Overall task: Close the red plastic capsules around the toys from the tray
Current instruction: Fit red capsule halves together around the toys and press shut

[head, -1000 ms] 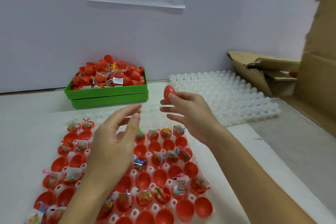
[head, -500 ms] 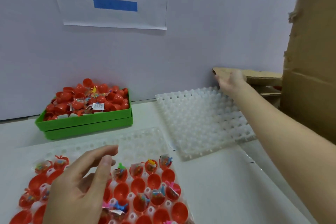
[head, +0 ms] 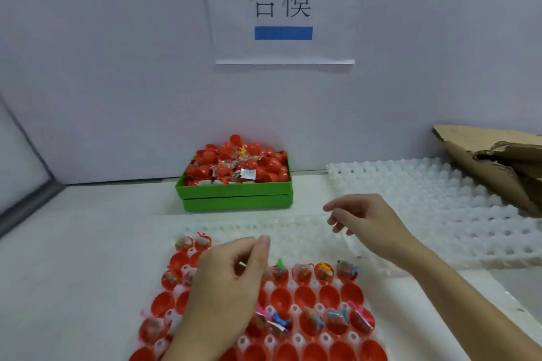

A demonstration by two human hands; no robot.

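Both hands are held empty above the clear plastic dimpled tray [head: 293, 228] on the white worktop [head: 88, 243]: the left hand [head: 231, 281] with fingers loosely curled, the right hand [head: 366, 220] likewise relaxed. Red plastic capsule halves [head: 305, 296], some filled with bagged toys [head: 324, 271], are seated in the tray below.

Hands: two, left [head: 225, 281] and right [head: 366, 223]. Green bins [head: 237, 196]: two, stacked, far centre; the red capsule pieces heaped in the top one are too many to count. White trays: two, one near [head: 293, 228] and one far right [head: 440, 199]. Red capsule halves [head: 305, 296] in the near tray: dozens, partly hidden. Cardboard boxes [head: 484, 155]: one. Wall signs [head: 283, 9]: one.
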